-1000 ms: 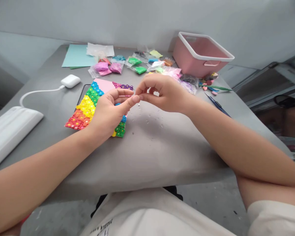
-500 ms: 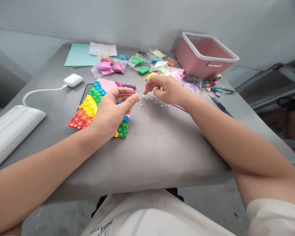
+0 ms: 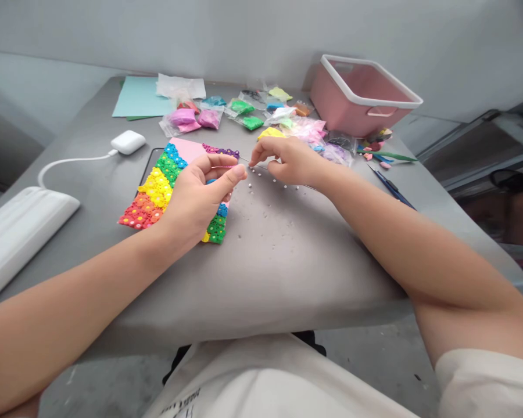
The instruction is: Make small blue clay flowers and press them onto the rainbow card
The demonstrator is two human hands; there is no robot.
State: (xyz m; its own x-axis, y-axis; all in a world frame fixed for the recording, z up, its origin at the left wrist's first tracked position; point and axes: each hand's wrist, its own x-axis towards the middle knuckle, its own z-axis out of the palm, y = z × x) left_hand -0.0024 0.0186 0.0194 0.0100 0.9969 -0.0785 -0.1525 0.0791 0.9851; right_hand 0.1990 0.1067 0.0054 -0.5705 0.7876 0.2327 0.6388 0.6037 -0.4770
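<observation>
My left hand [image 3: 200, 188] rests over a panel [image 3: 157, 188] covered with rows of small rainbow-coloured clay flowers. Its thumb and fingertips are closed together, and whatever they pinch is hidden. A bare pink strip [image 3: 185, 151] shows at the panel's top. To the right, my right hand [image 3: 287, 157] is low over the table, thumb and bent index finger apart. Its index fingertip reaches down by several tiny white balls [image 3: 274, 180] scattered on the table. A thin rod [image 3: 244, 158] runs beneath this hand; its middle is covered.
Bags of coloured clay [image 3: 209, 118] lie across the back, beside a pink basket [image 3: 344, 98] with a white rim. Blue sheets [image 3: 142, 96] lie at back left. A white power bank [image 3: 30, 232] is cabled to a white case [image 3: 128, 141]. Dark blue tools [image 3: 392, 187] lie at right.
My right hand has shifted slightly left, its index fingertip now lower and closer to the white balls. My left hand and the flower panel stay as they were.
</observation>
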